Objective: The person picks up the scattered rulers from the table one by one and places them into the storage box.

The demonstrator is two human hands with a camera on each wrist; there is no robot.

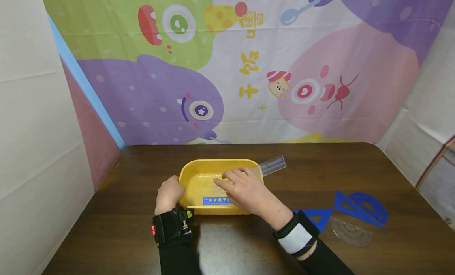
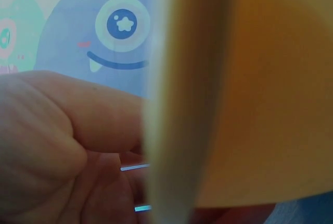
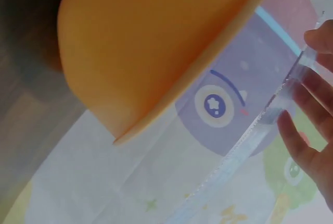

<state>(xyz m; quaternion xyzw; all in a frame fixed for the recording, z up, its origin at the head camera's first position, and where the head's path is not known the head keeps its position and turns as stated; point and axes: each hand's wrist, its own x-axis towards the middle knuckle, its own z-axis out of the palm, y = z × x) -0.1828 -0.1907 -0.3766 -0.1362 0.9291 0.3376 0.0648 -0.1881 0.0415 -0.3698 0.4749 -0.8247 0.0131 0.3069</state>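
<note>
A yellow plastic tub (image 1: 190, 188) with a rounded rim stands on the table. My left hand (image 1: 168, 192) grips its left side; in the left wrist view the thumb (image 2: 104, 114) lies along the outside of the wall. Over the right part of the tub, my right hand (image 1: 250, 192) holds a clear ruler (image 1: 273, 165) whose far end sticks out beyond the right rim. Thumb and fingers meet along the ruler's edge (image 3: 242, 146) in the right wrist view. A blue stencil ruler (image 1: 215, 200) with cut-out shapes lies inside the tub, partly hidden by the right hand.
Right of the tub lie a blue set square (image 1: 323, 217), partly behind the right wrist, another blue set square (image 1: 346, 206), a blue protractor (image 1: 378, 206) and a clear protractor (image 1: 350, 232). A cartoon-printed cloth (image 1: 249, 121) hangs behind the brown table (image 1: 142, 164).
</note>
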